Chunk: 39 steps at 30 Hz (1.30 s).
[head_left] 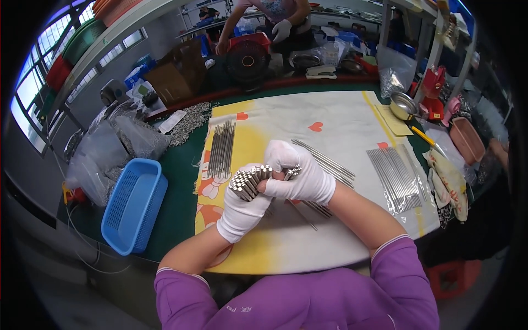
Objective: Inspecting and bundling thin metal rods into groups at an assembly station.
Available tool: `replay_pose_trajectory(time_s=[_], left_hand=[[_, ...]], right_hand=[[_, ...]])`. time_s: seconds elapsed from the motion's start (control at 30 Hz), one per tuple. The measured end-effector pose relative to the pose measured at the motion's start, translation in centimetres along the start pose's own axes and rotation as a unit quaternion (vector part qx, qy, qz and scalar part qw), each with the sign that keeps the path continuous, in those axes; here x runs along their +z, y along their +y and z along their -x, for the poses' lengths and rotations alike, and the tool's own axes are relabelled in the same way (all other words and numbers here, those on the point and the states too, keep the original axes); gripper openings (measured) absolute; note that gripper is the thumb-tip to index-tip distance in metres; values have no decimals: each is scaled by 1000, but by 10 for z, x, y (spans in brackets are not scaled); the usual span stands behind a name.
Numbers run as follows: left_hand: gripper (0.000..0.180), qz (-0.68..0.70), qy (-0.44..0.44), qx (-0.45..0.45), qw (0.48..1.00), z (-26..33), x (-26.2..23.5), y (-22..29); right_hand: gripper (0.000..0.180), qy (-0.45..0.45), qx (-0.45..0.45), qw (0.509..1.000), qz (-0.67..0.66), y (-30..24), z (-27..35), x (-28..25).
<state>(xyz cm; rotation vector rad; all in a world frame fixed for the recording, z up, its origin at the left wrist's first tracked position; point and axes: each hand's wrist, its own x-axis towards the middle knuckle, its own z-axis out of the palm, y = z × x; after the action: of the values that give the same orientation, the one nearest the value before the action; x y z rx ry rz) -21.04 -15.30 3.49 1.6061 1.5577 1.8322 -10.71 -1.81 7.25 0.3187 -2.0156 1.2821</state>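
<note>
My left hand (240,213), in a white glove, is wrapped around a thick bundle of thin metal rods (245,185), their ends facing me. Close beside it, my gloved right hand (307,179) grips a smaller bunch of the same rods (292,173). The thumb tips are bare, and the two hands nearly touch. Under and behind the right hand, more loose rods (329,163) lie on a white and yellow cloth (346,121). A row of rods (221,149) rests at the left of the cloth. Another row (394,179) lies at the right on clear plastic.
On the left stand a blue basket (132,209) and plastic bags (91,168) near a heap of small metal parts (192,122). A steel bowl (403,105), a yellow-handled tool (427,139) and a pink tray (467,141) sit right. Beyond a black fan (247,63), another person works.
</note>
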Motion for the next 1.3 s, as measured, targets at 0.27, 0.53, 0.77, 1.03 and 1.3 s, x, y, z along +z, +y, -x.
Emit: replay_pose_trajectory(time_s=[0.27, 0.53, 0.77, 1.03, 1.3], left_hand=[[25, 36, -28, 28, 999, -3, 0, 5], [27, 74, 16, -50, 996, -2, 2, 1], [16, 45, 53, -60, 996, -12, 0, -5], [19, 55, 70, -95, 991, -20, -1, -2], [17, 47, 91, -86, 991, -24, -1, -8]], right_hand=[[36, -5, 2, 1000, -12, 2, 2, 1], [27, 32, 152, 985, -75, -2, 1, 6], [25, 51, 163, 979, -110, 2, -7, 9], [25, 97, 176, 974, -102, 12, -9, 13], [19, 119, 198, 965, -126, 13, -13, 14]])
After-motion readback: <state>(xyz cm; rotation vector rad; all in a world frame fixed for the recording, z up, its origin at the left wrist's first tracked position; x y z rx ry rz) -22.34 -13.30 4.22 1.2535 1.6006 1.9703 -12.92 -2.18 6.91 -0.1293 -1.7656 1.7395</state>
